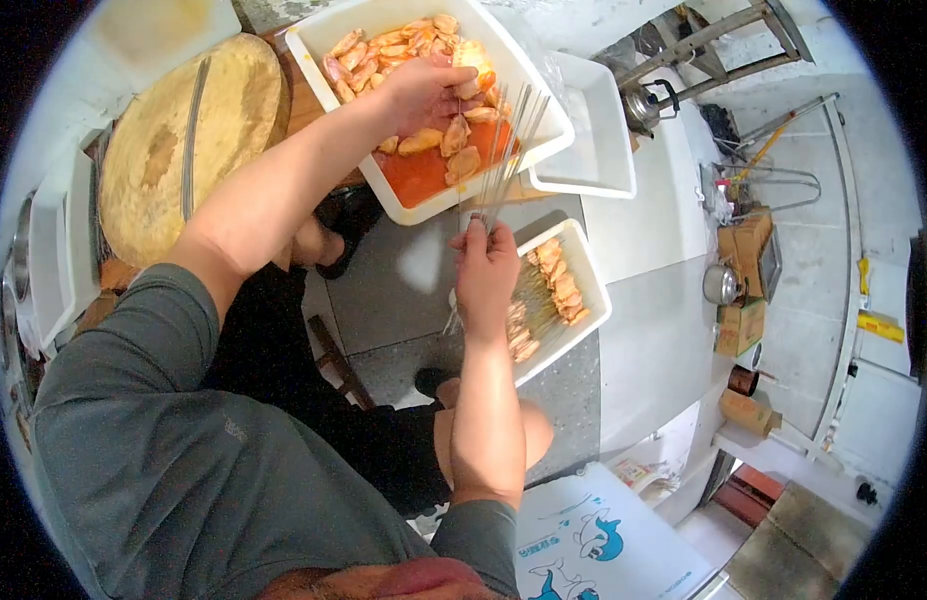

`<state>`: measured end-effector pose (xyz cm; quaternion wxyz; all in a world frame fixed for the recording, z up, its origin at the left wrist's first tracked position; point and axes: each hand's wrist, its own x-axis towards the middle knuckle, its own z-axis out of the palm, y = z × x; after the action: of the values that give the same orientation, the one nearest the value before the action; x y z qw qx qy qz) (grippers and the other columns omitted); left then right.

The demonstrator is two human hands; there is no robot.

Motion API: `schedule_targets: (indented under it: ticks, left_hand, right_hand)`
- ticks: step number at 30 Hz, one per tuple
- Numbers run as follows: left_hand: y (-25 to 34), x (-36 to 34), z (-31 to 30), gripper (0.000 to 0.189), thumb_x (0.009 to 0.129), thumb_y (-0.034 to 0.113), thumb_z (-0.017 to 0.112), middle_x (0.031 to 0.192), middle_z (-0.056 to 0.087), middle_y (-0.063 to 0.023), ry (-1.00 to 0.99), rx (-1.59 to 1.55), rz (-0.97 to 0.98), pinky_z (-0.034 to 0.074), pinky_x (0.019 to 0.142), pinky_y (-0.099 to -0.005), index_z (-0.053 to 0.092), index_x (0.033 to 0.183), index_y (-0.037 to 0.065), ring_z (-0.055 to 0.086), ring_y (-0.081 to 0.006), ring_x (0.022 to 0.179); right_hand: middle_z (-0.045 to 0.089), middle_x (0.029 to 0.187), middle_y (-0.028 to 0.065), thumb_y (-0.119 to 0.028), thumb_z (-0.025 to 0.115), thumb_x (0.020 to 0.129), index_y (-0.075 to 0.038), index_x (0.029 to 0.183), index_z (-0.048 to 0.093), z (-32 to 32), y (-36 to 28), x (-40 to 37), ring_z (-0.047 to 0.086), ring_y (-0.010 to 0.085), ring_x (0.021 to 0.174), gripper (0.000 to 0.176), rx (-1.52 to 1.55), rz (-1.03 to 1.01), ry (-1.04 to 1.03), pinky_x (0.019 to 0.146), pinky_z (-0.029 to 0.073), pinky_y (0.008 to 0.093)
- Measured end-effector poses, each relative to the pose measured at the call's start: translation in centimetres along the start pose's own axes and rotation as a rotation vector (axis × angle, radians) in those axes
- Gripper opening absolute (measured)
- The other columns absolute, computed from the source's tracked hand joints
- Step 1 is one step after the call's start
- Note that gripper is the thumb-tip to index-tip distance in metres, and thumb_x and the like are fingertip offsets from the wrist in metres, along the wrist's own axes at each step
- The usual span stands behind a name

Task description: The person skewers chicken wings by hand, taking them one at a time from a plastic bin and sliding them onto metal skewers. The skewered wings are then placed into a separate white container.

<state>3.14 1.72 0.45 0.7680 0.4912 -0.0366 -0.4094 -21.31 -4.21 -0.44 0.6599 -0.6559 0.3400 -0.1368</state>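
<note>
My left hand point(431, 100) is over a white tub point(392, 197), its fingers closed on a chicken wing piece point(472, 62). Several raw wing pieces point(362, 65) lie in the tub in reddish-orange marinade point(416, 180). Other wing pieces point(462, 165) line up below my left hand, toward my right. My right hand point(487, 265) grips a bundle of thin metal skewers point(506, 160), which fan up over the tub's near corner. Just beside that hand, a smaller white tray point(591, 330) holds rows of skewered meat pieces point(559, 283).
A round wooden chopping board point(144, 160) with a dark strip across it sits at left. Another white tub point(594, 130) adjoins the marinade tub. At right are a kettle point(642, 105), a metal pot point(722, 283) and cardboard boxes point(741, 325). A white box with blue cartoons point(604, 540) is below.
</note>
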Motion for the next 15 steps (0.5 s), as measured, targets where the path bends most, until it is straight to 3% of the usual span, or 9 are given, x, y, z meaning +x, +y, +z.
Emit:
schedule_targets:
  ticks: [2,8,15]
  left_hand:
    - [-0.2,0.3,-0.3,0.017,0.09,0.025,0.063,0.093,0.064,-0.003,-0.018,0.033,-0.009,0.048,0.077,-0.0456,0.056,0.097,0.011,0.064,-0.0164,0.088]
    - [0.3,-0.2,0.0,0.021,0.091,0.025,0.063,0.092,0.066,-0.0053,-0.066,0.003,-0.002,0.051,0.072,-0.0359,0.058,0.102,0.008,0.064,-0.0167,0.082]
    - [-0.1,0.4,-0.5,0.023,0.093,0.024,0.061,0.094,0.065,-0.0066,-0.143,0.12,0.051,0.058,0.074,-0.0353,0.059,0.102,0.004,0.066,-0.0185,0.082]
  right_hand:
    - [0.058,0.064,0.0039,-0.017,0.054,0.094,-0.002,0.08,0.054,-0.1,-0.1,-0.2,0.047,0.0084,0.049,0.021,0.029,0.015,-0.014,0.045,0.035,0.026]
    - [0.063,0.068,0.0062,-0.016,0.053,0.094,-0.002,0.088,0.053,-0.1,0.0,0.0,0.046,0.0074,0.047,0.015,0.098,0.021,-0.036,0.043,0.034,0.0239]
    - [0.066,0.072,0.0085,-0.015,0.054,0.094,-0.002,0.094,0.052,0.2,0.1,0.0,0.046,0.0065,0.047,0.013,0.145,0.032,-0.082,0.041,0.034,0.0229]
